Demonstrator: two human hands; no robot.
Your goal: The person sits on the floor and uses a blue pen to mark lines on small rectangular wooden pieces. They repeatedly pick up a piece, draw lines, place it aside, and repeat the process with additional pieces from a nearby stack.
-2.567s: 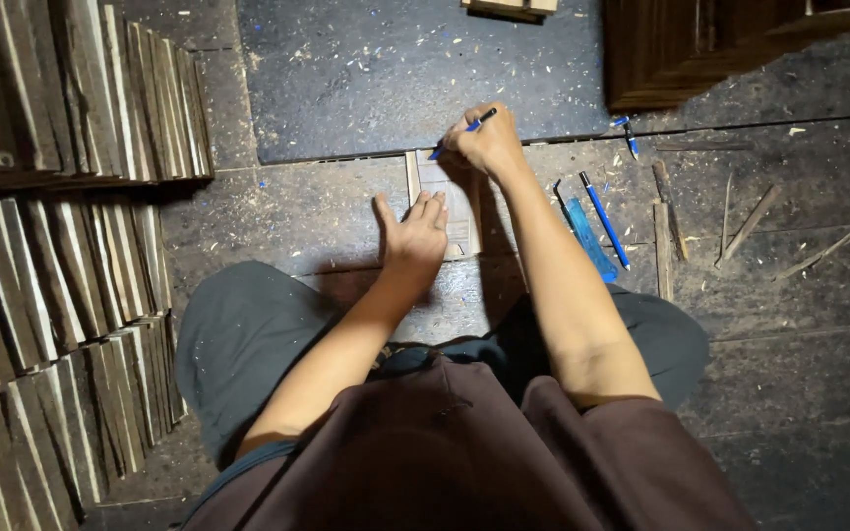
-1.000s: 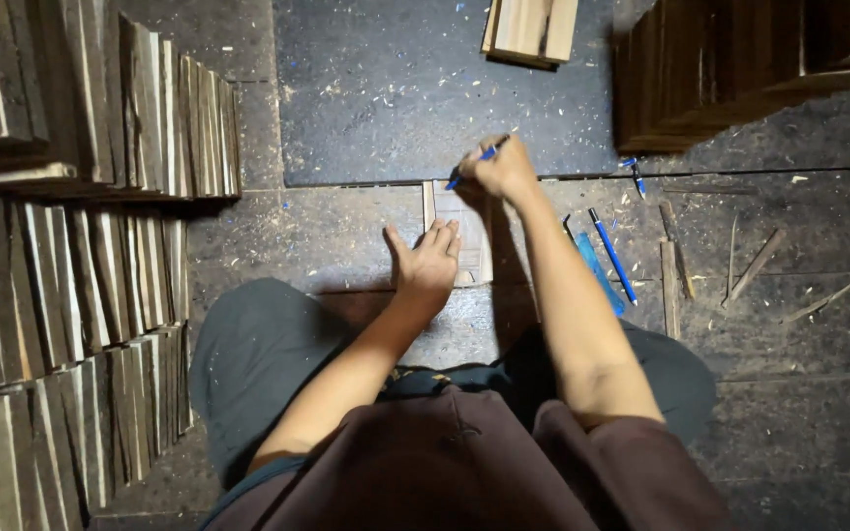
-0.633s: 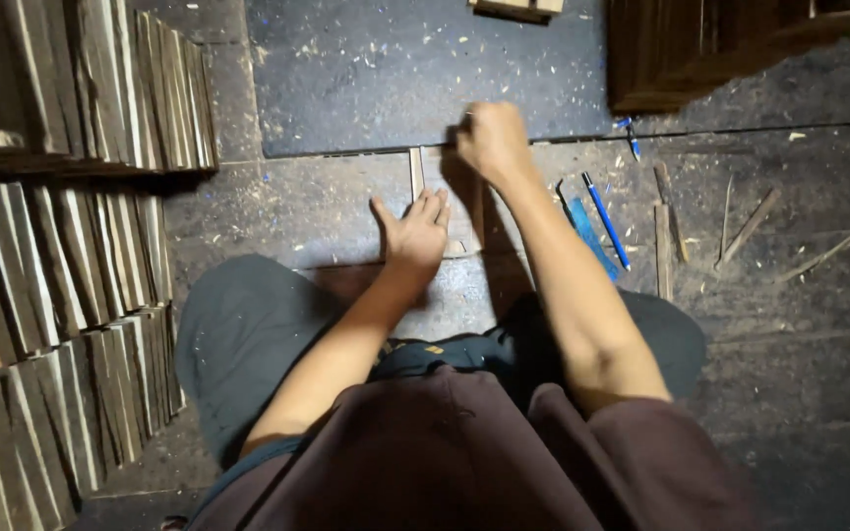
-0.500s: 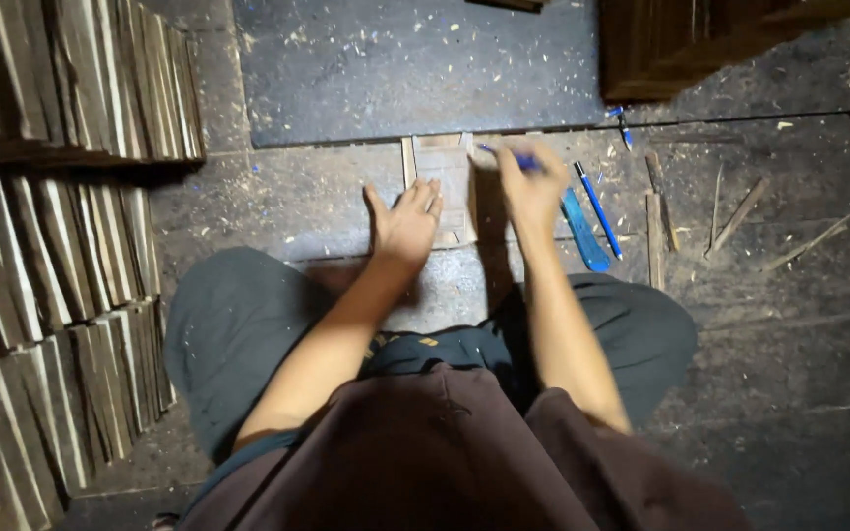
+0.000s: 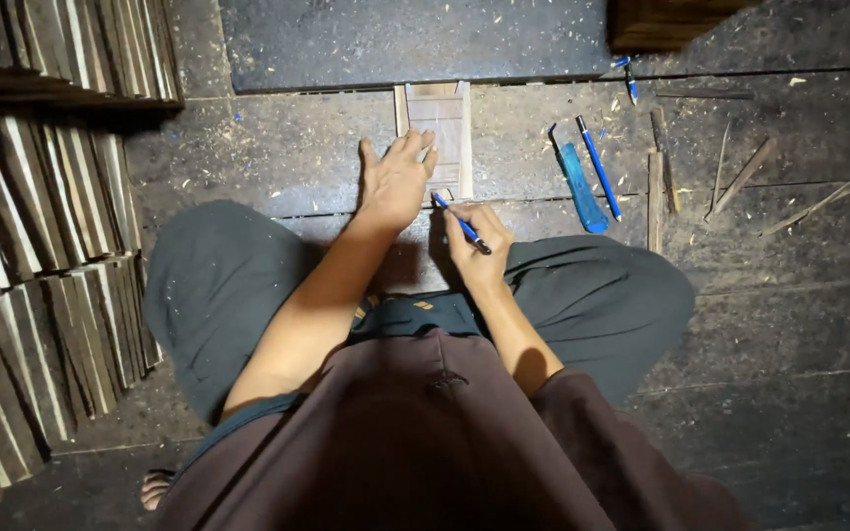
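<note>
1. The person sits cross-legged on a dark plank floor (image 5: 799, 334) strewn with pale wood shavings, seen from above in the head view.
2. The left hand (image 5: 393, 183) lies flat, fingers spread and released, just above the middle of the frame. Its fingertips rest on the lower left part of a small pale wooden panel (image 5: 445, 133).
3. The wooden panel lies flat on the floor at upper centre. Its far end touches the edge of a dark sheet (image 5: 395, 39) that fills the top of the frame.
4. The right hand (image 5: 477, 244) sits just below the panel's near end, its fingers clenched round a blue pen (image 5: 460, 223). The pen slants up and to the left, with its tip at the panel's lower edge.
5. To the right of the panel, well apart from both hands, lie a blue flat tool (image 5: 578, 182) and a second blue pen (image 5: 598, 177) side by side.
6. Further right lie thin wooden sticks (image 5: 657, 192), scattered at several angles.
7. Along the left edge of the frame stand rows of dark wooden slats (image 5: 41, 216), packed on edge.
8. A dark wooden block (image 5: 676, 15) shows at the upper right.
</note>
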